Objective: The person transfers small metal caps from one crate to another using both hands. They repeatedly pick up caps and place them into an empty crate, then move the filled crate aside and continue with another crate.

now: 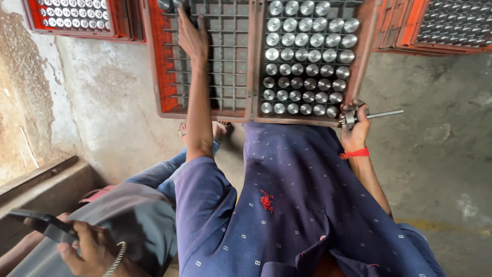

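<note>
- left hand (192, 36) is flat, fingers loosely spread, resting on the empty grid crate (205, 66)
- right hand (354, 125) is wrapped tight round a metal shaft (376, 115), just right of the full crate (307, 61)

A rough grey concrete floor (430, 154) carries everything. Directly on it sit orange-red plastic crates: one with an empty grid (205, 66), touching one packed with round metal parts (307, 56). Two more filled crates rest at the far left (72, 18) and far right (446, 25).
</note>
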A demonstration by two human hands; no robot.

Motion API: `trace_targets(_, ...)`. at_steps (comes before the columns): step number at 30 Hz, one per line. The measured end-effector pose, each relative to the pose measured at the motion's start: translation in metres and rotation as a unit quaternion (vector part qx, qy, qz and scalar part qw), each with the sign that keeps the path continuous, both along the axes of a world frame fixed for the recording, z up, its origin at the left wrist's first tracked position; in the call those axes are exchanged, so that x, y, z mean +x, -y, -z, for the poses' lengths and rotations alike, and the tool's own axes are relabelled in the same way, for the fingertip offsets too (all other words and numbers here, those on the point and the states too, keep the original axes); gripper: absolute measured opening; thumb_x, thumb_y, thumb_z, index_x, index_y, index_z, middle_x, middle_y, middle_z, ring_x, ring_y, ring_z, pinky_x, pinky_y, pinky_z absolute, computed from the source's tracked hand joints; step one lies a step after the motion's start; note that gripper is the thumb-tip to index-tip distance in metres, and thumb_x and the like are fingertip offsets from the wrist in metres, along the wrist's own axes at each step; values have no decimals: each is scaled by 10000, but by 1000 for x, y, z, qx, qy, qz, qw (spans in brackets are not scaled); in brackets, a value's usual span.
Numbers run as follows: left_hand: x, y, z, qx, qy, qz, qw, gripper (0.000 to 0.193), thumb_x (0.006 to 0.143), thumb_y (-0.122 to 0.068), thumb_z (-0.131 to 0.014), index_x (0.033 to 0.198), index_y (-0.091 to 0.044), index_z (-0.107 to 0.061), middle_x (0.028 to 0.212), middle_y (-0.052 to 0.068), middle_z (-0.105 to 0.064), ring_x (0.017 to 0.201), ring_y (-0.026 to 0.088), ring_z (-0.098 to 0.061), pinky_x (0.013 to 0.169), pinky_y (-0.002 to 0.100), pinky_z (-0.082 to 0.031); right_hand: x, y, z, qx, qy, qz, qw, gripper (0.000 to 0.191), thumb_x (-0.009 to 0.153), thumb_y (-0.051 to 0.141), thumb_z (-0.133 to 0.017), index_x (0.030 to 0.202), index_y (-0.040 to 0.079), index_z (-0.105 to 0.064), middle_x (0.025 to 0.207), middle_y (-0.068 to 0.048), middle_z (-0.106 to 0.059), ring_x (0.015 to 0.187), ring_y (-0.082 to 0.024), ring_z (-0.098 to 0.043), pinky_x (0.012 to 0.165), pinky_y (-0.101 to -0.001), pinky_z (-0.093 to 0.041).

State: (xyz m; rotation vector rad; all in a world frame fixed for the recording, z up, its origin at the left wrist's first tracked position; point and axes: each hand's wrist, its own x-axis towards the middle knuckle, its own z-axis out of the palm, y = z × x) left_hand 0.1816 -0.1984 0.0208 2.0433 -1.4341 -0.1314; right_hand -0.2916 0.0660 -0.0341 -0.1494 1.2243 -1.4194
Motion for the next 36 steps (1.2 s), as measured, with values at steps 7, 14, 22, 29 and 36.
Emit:
trace_targets(7, 48, 32, 0, 69, 38, 4, 997, 537, 910, -336, -803, 1320, -88, -560, 1206, 155, -693, 995, 429, -696, 779, 535, -560, 58, 0, 0, 36, -15, -2, 999, 305, 1133, 366, -490, 1201, 86, -589, 929, -88, -721, 932, -235, -701, 796, -378, -543)
trace_targets(14, 84, -27, -17, -125, -125, 105, 979, 503, 867, -297, -951, 1208, -91, -644, 1094, 85, -715, 1001, 281, -720, 853, 414, -598, 71, -9, -10, 42, -53, -18, 998, 295, 1128, 365, -482, 1180, 95, -591, 916, -82, -720, 879, -213, -694, 701, -366, -552)
trace_targets(22, -54, -138, 23, 88, -716, 70, 689, 151, 863, -96, -735, 944, -45, -619, 728, 9, -569, 601, 154, -517, 523, 309, -397, 127, 31, -30, 5, -23, -132, 991, 289, 1131, 308, -535, 1199, 34, -594, 980, -96, -712, 960, -217, -690, 827, -322, -522)
trace_targets(29, -136, -238, -7, 123, -278, 199, 932, 527, 736, -189, -839, 1209, -24, -677, 963, 198, -742, 884, 352, -733, 767, 417, -579, 169, 69, -79, -100, 7, -224, 969, 362, 1124, 374, -500, 1211, 27, -553, 950, -114, -709, 1035, -211, -682, 997, -353, -537)
trace_targets(36, -173, -240, -21, 235, -273, 254, 898, 478, 710, -252, -827, 1152, -99, -728, 923, 190, -752, 888, 385, -720, 762, 471, -562, 158, 59, -89, -140, -90, -270, 948, 379, 1148, 399, -437, 1184, 32, -525, 949, -116, -712, 1045, -182, -669, 980, -352, -538)
